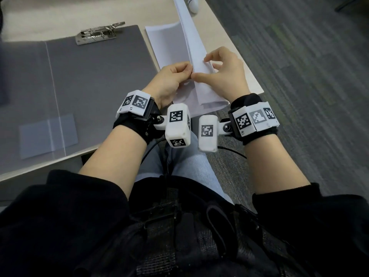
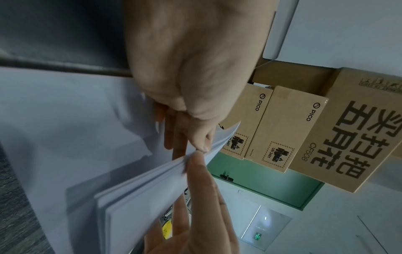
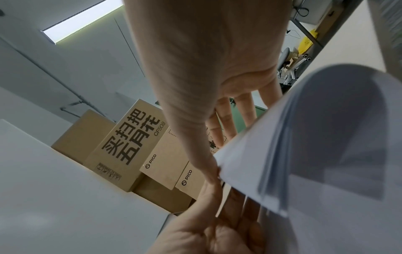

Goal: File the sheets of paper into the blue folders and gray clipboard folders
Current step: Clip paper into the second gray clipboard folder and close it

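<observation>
A stack of white paper (image 1: 196, 48) stands lifted on its long edge over the table's right end, held between both hands. My left hand (image 1: 189, 71) pinches the near edge of the outermost sheets between thumb and fingers; in the left wrist view its thumb meets the paper stack (image 2: 141, 185) at the corner. My right hand (image 1: 199, 67) grips the same stack (image 3: 304, 137) from the right, thumb on the near edge and fingers curled behind. The gray clipboard folder (image 1: 95, 76) lies open and flat to the left, its metal clip (image 1: 98, 34) at the far edge.
A loose white sheet (image 1: 167, 43) lies flat on the table under the lifted stack. The table's right edge (image 1: 253, 76) runs diagonally beside gray carpet. A white object (image 1: 192, 5) stands at the far end. Cardboard boxes (image 2: 289, 130) show in the wrist views.
</observation>
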`<state>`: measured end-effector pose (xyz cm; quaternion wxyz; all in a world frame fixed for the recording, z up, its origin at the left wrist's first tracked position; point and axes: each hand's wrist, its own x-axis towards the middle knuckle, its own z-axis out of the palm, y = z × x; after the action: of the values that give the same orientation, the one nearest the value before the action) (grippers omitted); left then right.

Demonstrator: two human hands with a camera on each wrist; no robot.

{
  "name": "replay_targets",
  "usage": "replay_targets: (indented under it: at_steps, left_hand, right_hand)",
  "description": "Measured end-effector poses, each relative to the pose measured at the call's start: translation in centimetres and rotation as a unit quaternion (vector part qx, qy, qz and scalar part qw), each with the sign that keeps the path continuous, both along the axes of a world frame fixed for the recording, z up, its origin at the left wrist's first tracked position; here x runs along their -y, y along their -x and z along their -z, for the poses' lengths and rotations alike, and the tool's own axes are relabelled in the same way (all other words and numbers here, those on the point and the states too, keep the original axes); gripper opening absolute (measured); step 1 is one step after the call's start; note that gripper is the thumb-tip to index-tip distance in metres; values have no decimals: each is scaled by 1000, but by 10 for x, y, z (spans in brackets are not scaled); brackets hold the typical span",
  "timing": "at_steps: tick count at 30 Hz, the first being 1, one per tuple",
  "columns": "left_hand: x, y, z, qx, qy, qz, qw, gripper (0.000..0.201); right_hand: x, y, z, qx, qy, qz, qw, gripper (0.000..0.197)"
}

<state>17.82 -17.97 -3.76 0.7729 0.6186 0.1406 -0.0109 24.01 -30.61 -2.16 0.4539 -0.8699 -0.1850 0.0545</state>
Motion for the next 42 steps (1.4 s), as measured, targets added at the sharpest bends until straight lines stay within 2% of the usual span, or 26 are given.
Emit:
replay_targets:
  at_steps: [10, 17, 20, 24, 26, 29, 32, 34, 36, 38, 40, 42]
  left_hand:
    - [2, 1, -4, -8, 47, -15, 999, 26]
    - [2, -5, 1, -34, 30, -47, 998, 22]
    - [1, -6, 3, -36, 29, -50, 998, 21]
    - [0, -7, 3, -40, 26, -47, 998, 22]
    - [-1, -7, 4, -41, 24, -44, 998, 22]
    - [-2, -6, 5, -40, 30, -31, 998, 21]
    - [-1, -6, 4, -35, 48, -39, 997, 21]
    - [1, -6, 0, -29, 72, -58, 995, 21]
    - [2, -7, -4, -25, 77, -65, 995, 22]
    - [0, -7, -8, -19, 66, -51, 996, 21]
    - [-5, -5, -13, -15, 43, -42, 998, 20]
    - [-10, -2, -19, -6, 38, -69, 997, 15]
  right_hand:
    - [0, -1, -3, -12, -7, 3, 1000, 47]
    - [7, -1, -13, -10, -31, 27, 999, 40]
    - [13, -3, -17, 17, -33, 48, 998, 36]
    - [20, -4, -18, 84, 47, 89, 991, 42]
    - [20, -3, -18, 99, 57, 94, 989, 41]
    - [16, 1, -22, 46, 79, 36, 995, 56]
    - [10, 12, -21, -40, 171, -52, 983, 82]
    - [4, 18, -16, -51, 187, -62, 979, 85]
    - [1, 21, -13, -47, 168, -29, 984, 80]
    - [0, 21, -13, -18, 154, 22, 988, 64]
    - [0, 21, -20, 38, 155, 83, 984, 49]
    - [-1, 24, -29, 94, 163, 127, 974, 44]
